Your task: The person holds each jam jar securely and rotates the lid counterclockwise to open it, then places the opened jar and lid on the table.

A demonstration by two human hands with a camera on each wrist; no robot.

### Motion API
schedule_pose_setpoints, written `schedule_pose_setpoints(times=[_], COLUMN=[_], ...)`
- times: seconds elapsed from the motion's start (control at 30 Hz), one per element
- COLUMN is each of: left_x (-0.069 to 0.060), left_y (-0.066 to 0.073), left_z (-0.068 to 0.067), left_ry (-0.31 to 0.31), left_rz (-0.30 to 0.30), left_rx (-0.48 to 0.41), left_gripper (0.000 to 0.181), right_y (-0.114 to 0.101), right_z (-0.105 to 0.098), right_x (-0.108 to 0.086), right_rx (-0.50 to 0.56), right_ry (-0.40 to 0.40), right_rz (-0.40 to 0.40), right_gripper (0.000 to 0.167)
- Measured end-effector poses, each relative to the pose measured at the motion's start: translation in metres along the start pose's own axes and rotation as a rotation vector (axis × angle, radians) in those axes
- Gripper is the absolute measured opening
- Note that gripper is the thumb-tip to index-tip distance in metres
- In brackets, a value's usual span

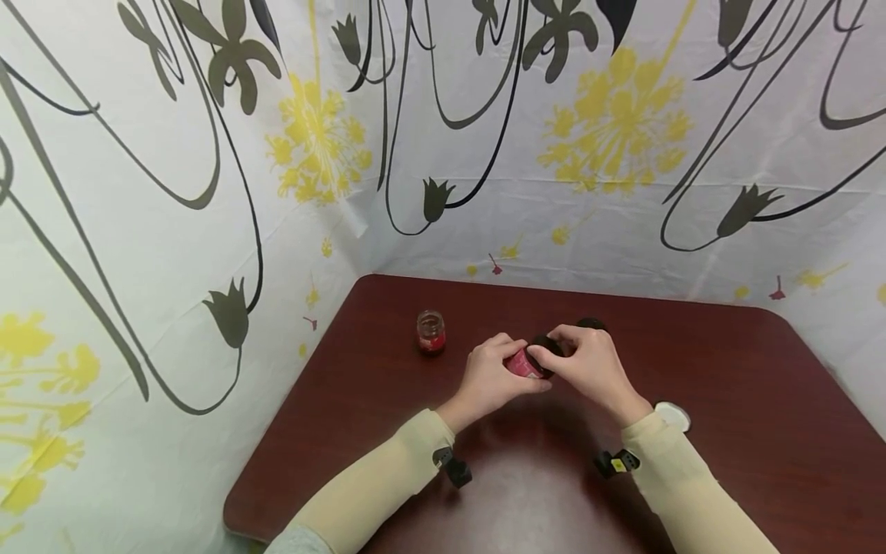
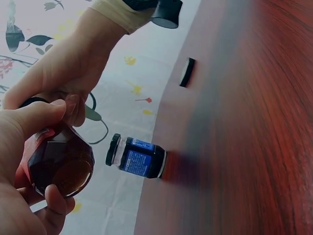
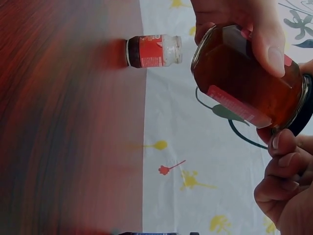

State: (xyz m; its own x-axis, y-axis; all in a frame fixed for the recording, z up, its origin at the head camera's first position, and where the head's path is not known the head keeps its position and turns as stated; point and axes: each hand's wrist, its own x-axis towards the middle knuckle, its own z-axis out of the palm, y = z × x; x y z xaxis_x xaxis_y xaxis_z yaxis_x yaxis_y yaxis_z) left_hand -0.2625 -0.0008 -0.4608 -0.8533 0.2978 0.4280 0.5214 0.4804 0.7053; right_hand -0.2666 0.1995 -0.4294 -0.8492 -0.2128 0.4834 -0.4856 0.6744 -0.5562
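Note:
My left hand grips a faceted glass jar of amber contents with a pink-red label, its fingers and thumb wrapped round the body. The jar is tilted above the table, its lid end toward my right hand. That hand holds the black lid with curled fingers; the lid sits on the jar's mouth. Whether it is turning cannot be told. In the left wrist view the jar's base faces the camera.
An uncovered jar with a red label and dark contents stands at the left on the table. Behind my right hand stands a blue-labelled jar with a dark lid. A loose lid, white side up, lies by my right wrist. Patterned cloth hangs behind.

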Motion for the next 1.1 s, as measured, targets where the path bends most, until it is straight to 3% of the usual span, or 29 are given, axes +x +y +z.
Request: schedule_pose_setpoints(times=[0.23,0.53,0.8,1.1], left_x=[-0.008,-0.009,-0.011,-0.013], left_y=[-0.001,-0.002,-0.006,-0.009], left_z=[0.003,0.003,0.005,0.005], left_ry=[0.016,0.079,0.077,0.087], left_rz=[-0.013,0.005,0.004,0.037], left_rx=[0.023,0.111,0.139,0.163], left_gripper=[0.069,0.062,0.06,0.061], right_y=[0.003,0.002,0.001,0.0], right_z=[0.002,0.002,0.0,-0.004], right_x=[-0.003,-0.001,-0.003,-0.004], right_rx=[0.047,0.021,0.04,0.017], right_ry=[-0.048,-0.117,-0.201,-0.248], right_rz=[-0.016,0.003,0.057,0.042], right_gripper=[0.024,0.029,0.039,0.039])
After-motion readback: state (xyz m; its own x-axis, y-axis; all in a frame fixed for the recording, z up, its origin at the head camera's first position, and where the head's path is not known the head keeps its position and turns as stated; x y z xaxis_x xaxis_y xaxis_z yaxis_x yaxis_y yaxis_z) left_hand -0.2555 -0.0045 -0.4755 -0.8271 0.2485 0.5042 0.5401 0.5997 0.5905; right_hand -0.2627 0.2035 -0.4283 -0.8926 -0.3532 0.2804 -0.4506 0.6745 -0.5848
